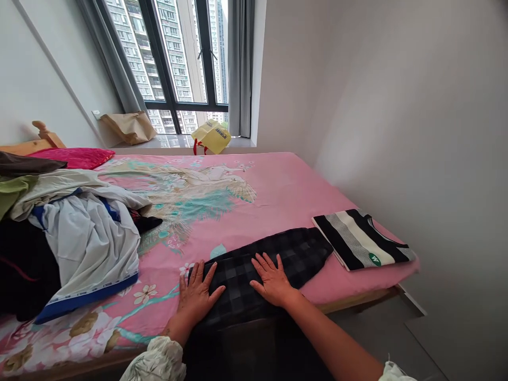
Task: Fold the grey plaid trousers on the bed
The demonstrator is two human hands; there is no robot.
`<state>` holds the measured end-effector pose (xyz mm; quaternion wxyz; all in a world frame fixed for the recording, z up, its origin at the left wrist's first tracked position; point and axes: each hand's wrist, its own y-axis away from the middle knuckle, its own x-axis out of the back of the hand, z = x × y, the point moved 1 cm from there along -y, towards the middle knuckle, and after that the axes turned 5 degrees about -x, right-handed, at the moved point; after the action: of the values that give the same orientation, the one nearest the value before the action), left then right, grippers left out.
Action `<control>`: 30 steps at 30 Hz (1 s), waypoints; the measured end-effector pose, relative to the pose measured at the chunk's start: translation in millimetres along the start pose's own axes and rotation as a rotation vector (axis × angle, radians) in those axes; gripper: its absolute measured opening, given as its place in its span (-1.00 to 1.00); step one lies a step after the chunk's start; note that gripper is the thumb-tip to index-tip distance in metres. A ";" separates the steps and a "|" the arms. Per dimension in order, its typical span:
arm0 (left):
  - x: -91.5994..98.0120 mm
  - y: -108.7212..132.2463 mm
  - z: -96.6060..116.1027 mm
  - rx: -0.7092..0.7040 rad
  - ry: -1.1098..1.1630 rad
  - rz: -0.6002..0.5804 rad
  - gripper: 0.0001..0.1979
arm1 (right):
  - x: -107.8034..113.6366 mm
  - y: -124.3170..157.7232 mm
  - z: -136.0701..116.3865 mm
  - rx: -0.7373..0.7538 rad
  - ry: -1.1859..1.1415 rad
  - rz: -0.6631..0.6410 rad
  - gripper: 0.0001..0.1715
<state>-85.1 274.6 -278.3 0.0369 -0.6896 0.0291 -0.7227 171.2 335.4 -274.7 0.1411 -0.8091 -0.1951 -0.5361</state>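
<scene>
Left hand: flat, fingers spread, gripping nothing, pressed on the near-left edge of a dark grey-and-black checked fabric garment.
Right hand: likewise flat and open, resting mid-garment.
Garment: on the pink floral bedsheet, long axis running away rightward toward a folded black-and-white striped shirt; right hand nearer that end.
Heap of unfolded clothes: far left.

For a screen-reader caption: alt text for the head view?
Both hands, left hand and right hand, lie flat on a dark checked garment on a pink bedsheet, between a clothes pile and a folded striped shirt.
</scene>
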 end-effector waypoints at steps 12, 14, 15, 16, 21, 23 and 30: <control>9.2 -19.1 109.8 -0.329 0.096 0.067 -0.51 | 50.3 63.7 152.5 -0.756 -1.451 0.773 -0.50; 5.1 -31.6 141.9 -0.302 0.117 0.013 -0.48 | 58.1 54.5 156.5 -0.740 -1.533 0.718 -0.57; 2.0 -37.1 154.4 -0.270 0.119 -0.010 -0.45 | 62.4 48.8 157.6 -0.732 -1.558 0.700 -0.59; -1.3 -41.7 164.0 -0.237 0.117 -0.027 -0.42 | 66.6 43.0 158.2 -0.724 -1.577 0.687 -0.61; -16.4 -46.4 174.4 -0.181 0.130 -0.033 -0.35 | 83.9 24.1 151.0 -0.651 -1.638 0.705 -0.61; -20.5 -44.2 171.7 -0.186 0.149 -0.018 -0.35 | 91.3 23.2 135.1 -0.604 -1.661 0.735 -0.56; -18.1 -33.1 172.9 -0.185 0.228 0.050 -0.39 | 102.0 27.0 -22.2 -0.343 -1.362 0.582 -0.45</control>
<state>88.0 310.8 -285.0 -0.0122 -0.6024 0.1167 -0.7896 201.4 318.6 -172.6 -0.0024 -0.9907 0.0684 0.1179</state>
